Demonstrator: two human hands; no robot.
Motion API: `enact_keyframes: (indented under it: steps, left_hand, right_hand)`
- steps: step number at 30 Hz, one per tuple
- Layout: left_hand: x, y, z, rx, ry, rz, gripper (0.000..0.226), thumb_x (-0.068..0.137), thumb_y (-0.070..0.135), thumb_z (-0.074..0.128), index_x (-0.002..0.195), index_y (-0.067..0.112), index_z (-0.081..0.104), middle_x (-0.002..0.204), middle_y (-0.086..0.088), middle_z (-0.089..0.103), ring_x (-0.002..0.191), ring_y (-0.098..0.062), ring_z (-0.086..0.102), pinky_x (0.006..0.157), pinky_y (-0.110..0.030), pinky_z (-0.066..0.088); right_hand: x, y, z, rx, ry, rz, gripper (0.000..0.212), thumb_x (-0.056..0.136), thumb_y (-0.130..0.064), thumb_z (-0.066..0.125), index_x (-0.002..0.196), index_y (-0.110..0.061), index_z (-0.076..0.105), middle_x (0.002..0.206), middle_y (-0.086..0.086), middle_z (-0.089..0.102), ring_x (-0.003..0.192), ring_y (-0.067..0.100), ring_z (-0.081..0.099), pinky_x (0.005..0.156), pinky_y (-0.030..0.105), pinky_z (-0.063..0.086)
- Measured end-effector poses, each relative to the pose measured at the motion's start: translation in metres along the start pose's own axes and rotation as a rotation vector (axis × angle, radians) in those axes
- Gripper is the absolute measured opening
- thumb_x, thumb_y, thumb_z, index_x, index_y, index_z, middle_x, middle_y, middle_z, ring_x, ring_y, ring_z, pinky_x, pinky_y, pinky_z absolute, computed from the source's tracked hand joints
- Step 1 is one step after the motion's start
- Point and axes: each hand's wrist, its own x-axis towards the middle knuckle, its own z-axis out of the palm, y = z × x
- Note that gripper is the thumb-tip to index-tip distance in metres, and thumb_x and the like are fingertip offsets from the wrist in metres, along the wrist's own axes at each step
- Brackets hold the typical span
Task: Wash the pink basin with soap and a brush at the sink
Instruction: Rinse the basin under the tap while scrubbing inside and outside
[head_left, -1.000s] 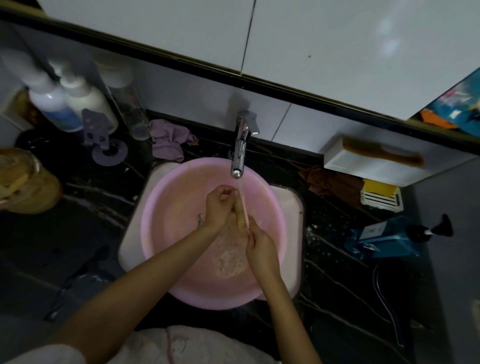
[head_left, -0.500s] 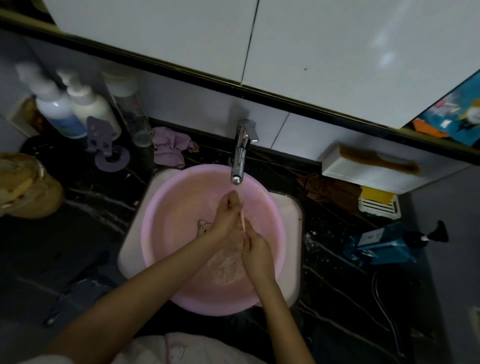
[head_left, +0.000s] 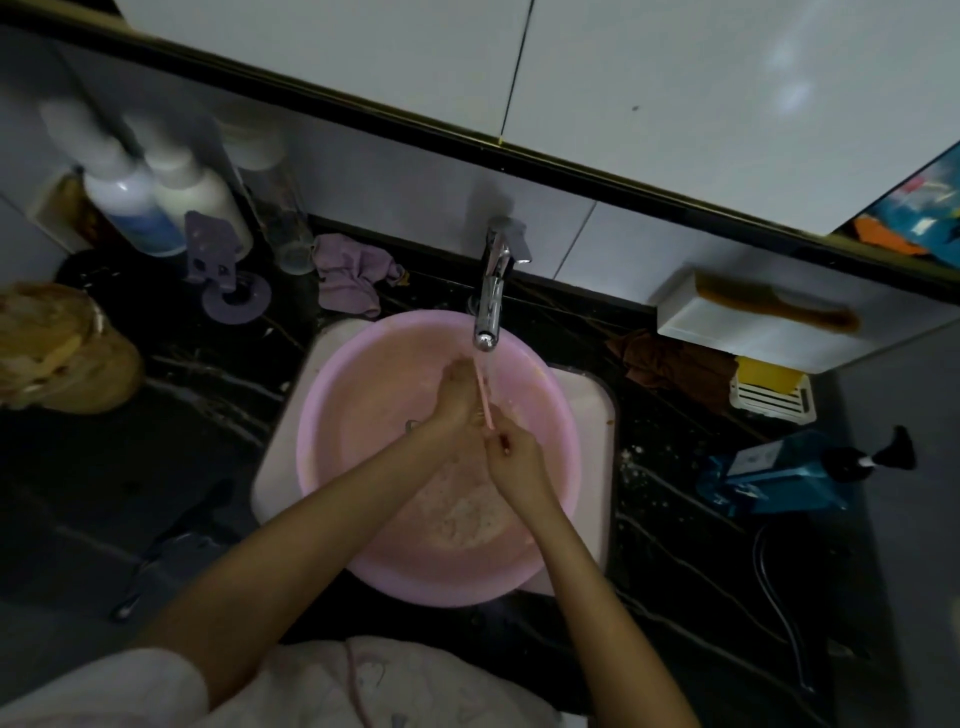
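The black marble bench (head_left: 675, 545) with pale veins fills the lower part of the view. A white rectangular sink (head_left: 597, 415) is set into it. The round pink plastic basin (head_left: 363, 415) sits inside this sink and covers almost all of it. At the bottom of the basin there is some cloudy, foamy water (head_left: 467, 514). The chrome tap (head_left: 491, 296) stands behind the basin, with its spout over the far rim, and a thin stream runs down from it.

Both hands are inside the basin, under the stream and close together. The left hand (head_left: 457, 397) has its fingers curled next to the upper part of a thin pink stick (head_left: 483, 392); I cannot tell whether it really grips it. The right hand (head_left: 517, 460) pinches the lower end of the stick between thumb and fingers.

A crumpled purple cloth (head_left: 350, 275) lies on the bench left of the tap. A blue pump bottle (head_left: 769, 480) lies on its side at the right.
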Motion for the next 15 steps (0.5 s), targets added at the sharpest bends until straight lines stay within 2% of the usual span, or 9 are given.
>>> enact_keyframes:
  steps: [2, 3, 5, 7, 8, 10, 12, 14, 15]
  left_hand:
    - [-0.014, 0.005, 0.001, 0.153, -0.092, 0.079, 0.040, 0.102, 0.024, 0.034, 0.128, -0.002, 0.048, 0.103, -0.011, 0.053, 0.099, -0.023, 0.051, 0.093, -0.037, 0.044]
    - [-0.018, 0.001, -0.002, 0.248, -0.132, 0.143, 0.032, 0.101, 0.013, 0.038, 0.123, -0.004, 0.051, 0.105, -0.013, 0.054, 0.100, -0.023, 0.051, 0.092, -0.032, 0.044]
    - [-0.020, -0.003, -0.022, 0.310, -0.160, 0.255, 0.022, 0.093, -0.001, 0.050, 0.111, -0.005, 0.061, 0.098, -0.009, 0.060, 0.088, -0.019, 0.058, 0.077, -0.021, 0.047]
    - [-0.019, -0.003, -0.050, 0.340, -0.092, 0.333, 0.014, 0.090, -0.001, 0.056, 0.097, -0.004, 0.068, 0.077, -0.006, 0.066, 0.064, -0.009, 0.061, 0.064, -0.022, 0.050]
    - [-0.019, -0.002, -0.063, 0.426, -0.030, 0.382, 0.017, 0.091, 0.002, 0.055, 0.087, -0.003, 0.070, 0.066, -0.005, 0.065, 0.053, -0.006, 0.059, 0.059, -0.025, 0.049]
    - [-0.023, 0.001, -0.086, 0.603, 0.066, 0.474, 0.029, 0.094, 0.006, 0.046, 0.075, 0.008, 0.068, 0.054, -0.002, 0.062, 0.044, -0.006, 0.056, 0.056, -0.026, 0.046]
    - [-0.031, 0.007, -0.103, 0.708, 0.132, 0.557, 0.028, 0.095, 0.006, 0.042, 0.081, 0.015, 0.064, 0.066, -0.003, 0.067, 0.059, -0.011, 0.061, 0.065, -0.025, 0.043]
    - [-0.037, 0.015, -0.120, 0.905, 0.293, 0.760, 0.021, 0.091, 0.006, 0.048, 0.101, 0.010, 0.065, 0.097, -0.008, 0.069, 0.087, -0.022, 0.063, 0.074, -0.028, 0.045]
    - [-0.038, 0.017, -0.128, 1.010, 0.369, 0.852, 0.028, 0.085, 0.004, 0.052, 0.110, 0.008, 0.063, 0.109, -0.011, 0.065, 0.098, -0.028, 0.060, 0.080, -0.033, 0.046]
  right_hand:
    - [0.015, 0.000, -0.002, 0.015, 0.044, 0.089, 0.028, 0.099, -0.031, 0.041, 0.119, -0.021, 0.059, 0.096, 0.000, 0.063, 0.085, 0.021, 0.062, 0.063, 0.025, 0.046]
    - [0.023, 0.000, -0.006, 0.023, 0.053, 0.138, 0.024, 0.099, -0.034, 0.041, 0.111, -0.022, 0.058, 0.090, 0.002, 0.063, 0.079, 0.023, 0.062, 0.058, 0.026, 0.046]
    - [0.037, 0.004, -0.015, 0.016, 0.015, 0.170, 0.018, 0.100, -0.034, 0.042, 0.095, -0.020, 0.053, 0.069, 0.001, 0.056, 0.056, 0.018, 0.053, 0.044, 0.023, 0.039]
    - [0.048, 0.009, -0.022, -0.003, -0.074, 0.121, 0.026, 0.099, -0.032, 0.043, 0.082, -0.018, 0.057, 0.056, 0.000, 0.049, 0.044, 0.013, 0.042, 0.040, 0.021, 0.033]
    - [0.053, 0.012, -0.023, -0.009, -0.105, 0.106, 0.030, 0.099, -0.032, 0.044, 0.075, -0.018, 0.056, 0.054, 0.002, 0.048, 0.041, 0.012, 0.041, 0.040, 0.022, 0.033]
    - [0.058, 0.016, -0.024, -0.021, -0.145, 0.098, 0.038, 0.099, -0.028, 0.045, 0.063, -0.017, 0.050, 0.051, 0.004, 0.044, 0.036, 0.010, 0.039, 0.041, 0.022, 0.033]
    - [0.061, 0.014, -0.024, -0.027, -0.184, 0.080, 0.039, 0.100, -0.017, 0.043, 0.061, -0.016, 0.047, 0.051, 0.005, 0.042, 0.036, 0.010, 0.039, 0.043, 0.023, 0.035]
    - [0.066, 0.013, -0.024, -0.049, -0.220, 0.055, 0.036, 0.098, -0.005, 0.040, 0.064, -0.012, 0.050, 0.055, 0.005, 0.048, 0.040, 0.010, 0.046, 0.046, 0.025, 0.042]
    - [0.068, 0.010, -0.024, -0.080, -0.241, 0.038, 0.033, 0.096, -0.002, 0.040, 0.066, -0.009, 0.053, 0.058, 0.005, 0.051, 0.043, 0.010, 0.049, 0.048, 0.025, 0.044]
